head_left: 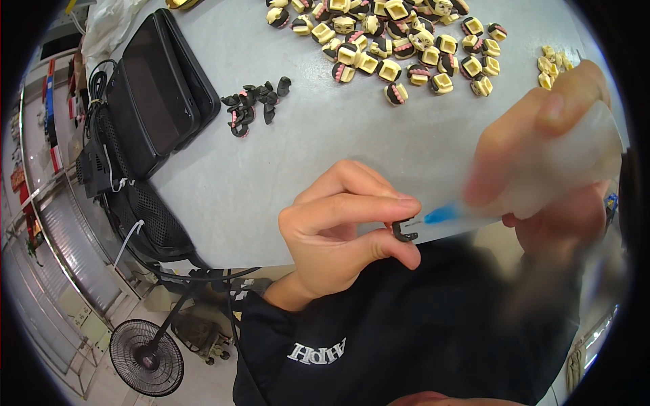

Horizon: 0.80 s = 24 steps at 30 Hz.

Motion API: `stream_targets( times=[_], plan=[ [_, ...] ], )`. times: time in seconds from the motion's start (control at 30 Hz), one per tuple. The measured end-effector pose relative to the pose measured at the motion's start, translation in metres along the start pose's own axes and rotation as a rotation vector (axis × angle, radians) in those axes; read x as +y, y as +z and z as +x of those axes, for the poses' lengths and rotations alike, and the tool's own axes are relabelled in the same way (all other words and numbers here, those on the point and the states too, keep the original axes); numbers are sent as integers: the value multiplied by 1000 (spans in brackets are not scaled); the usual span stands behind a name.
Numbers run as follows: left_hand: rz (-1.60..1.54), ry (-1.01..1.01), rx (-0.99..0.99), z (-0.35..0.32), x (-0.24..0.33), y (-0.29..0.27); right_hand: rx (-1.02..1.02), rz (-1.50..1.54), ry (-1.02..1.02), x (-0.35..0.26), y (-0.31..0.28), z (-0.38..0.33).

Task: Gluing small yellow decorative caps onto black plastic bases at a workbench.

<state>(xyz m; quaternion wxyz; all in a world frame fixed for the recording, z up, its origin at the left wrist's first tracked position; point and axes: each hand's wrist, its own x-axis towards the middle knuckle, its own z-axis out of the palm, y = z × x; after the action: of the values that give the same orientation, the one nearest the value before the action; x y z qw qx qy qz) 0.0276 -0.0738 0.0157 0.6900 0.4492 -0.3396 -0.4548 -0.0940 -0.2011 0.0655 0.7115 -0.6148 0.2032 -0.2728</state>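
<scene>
Between the thumb and fingertips of my left hand (pixel 342 227) is a small black curved plastic piece (pixel 404 231), its hollow side turned to the right. My right hand (pixel 521 135) is wrapped round a translucent squeeze bottle (pixel 562 162), tilted so that its blue nozzle tip (pixel 441 215) points at the black piece, with a small gap between them. Motion blurs the bottle and part of my right hand. Farther off on the table lies a loose group of black curved pieces (pixel 254 105), some with pink edges.
Many cream, black and pink doll-head parts (pixel 406 51) are spread at the far side of the grey table (pixel 325 135). Small cream pieces (pixel 552 66) lie far right. A black tablet-like device (pixel 152 84) with cables stands at left. A fan (pixel 147 357) is below on the left.
</scene>
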Motion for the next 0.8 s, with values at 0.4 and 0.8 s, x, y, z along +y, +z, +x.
stream_targets(
  times=[0.4, 0.8],
  plan=[
    [59, 13, -9, -1, -3, -2, -57, 23, -91, 3, -5, -3],
    [60, 23, -2, 0, -6, -2, -111, 37, -199, 7, -11, 9]
  ],
)
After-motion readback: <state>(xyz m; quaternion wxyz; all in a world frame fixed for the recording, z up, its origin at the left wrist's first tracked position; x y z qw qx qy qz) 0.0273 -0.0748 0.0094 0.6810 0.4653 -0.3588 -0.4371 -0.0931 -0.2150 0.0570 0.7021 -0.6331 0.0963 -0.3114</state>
